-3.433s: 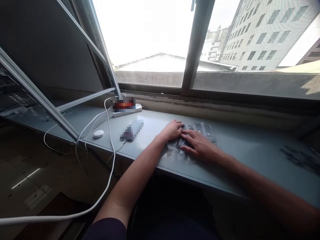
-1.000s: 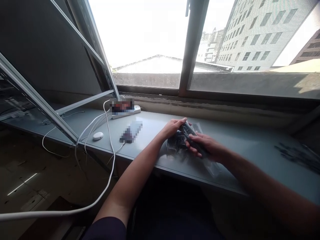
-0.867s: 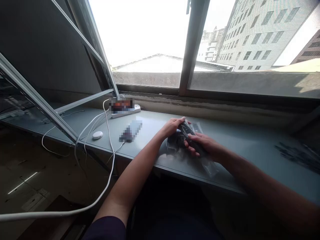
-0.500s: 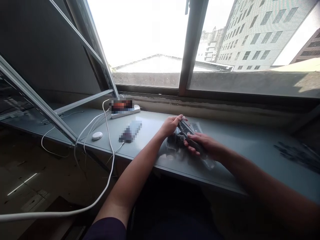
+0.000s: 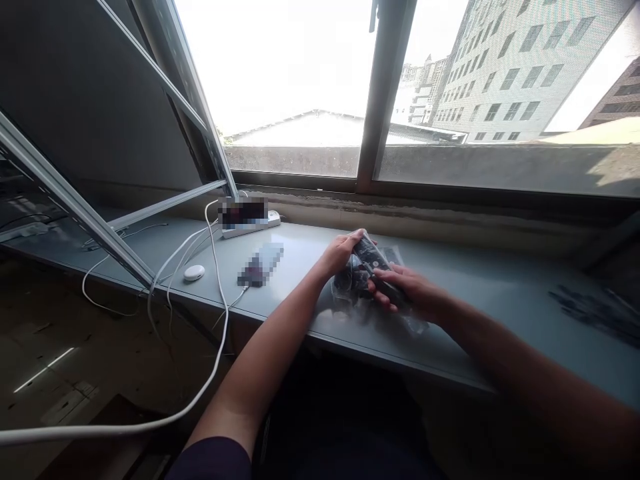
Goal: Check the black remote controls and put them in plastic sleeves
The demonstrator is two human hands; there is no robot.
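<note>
A long dark object in clear plastic wrapping (image 5: 369,253) slants between my two hands above the bench. My left hand (image 5: 343,252) closes on its upper end, thumb along the top. Round its lower part the fingers of my right hand (image 5: 400,285) are wrapped, thumb on the upper side. What kind of thing is inside the wrapping I cannot make out. Under and beside my hands lie clear plastic bags (image 5: 345,285) with dark items in them, partly hidden by my fingers.
The grey bench (image 5: 305,250) runs below a window. On its left are a blurred-out phone-like item (image 5: 261,264) on a cable, a round white case (image 5: 194,273) and a white power strip (image 5: 253,225). White cables (image 5: 223,333) hang past a metal frame (image 5: 75,193). Dark strips (image 5: 595,310) lie far right.
The wrapped dark object has turned slightly between my hands, so that more of its broad face shows. Both hands keep nearly the same place and hold.
</note>
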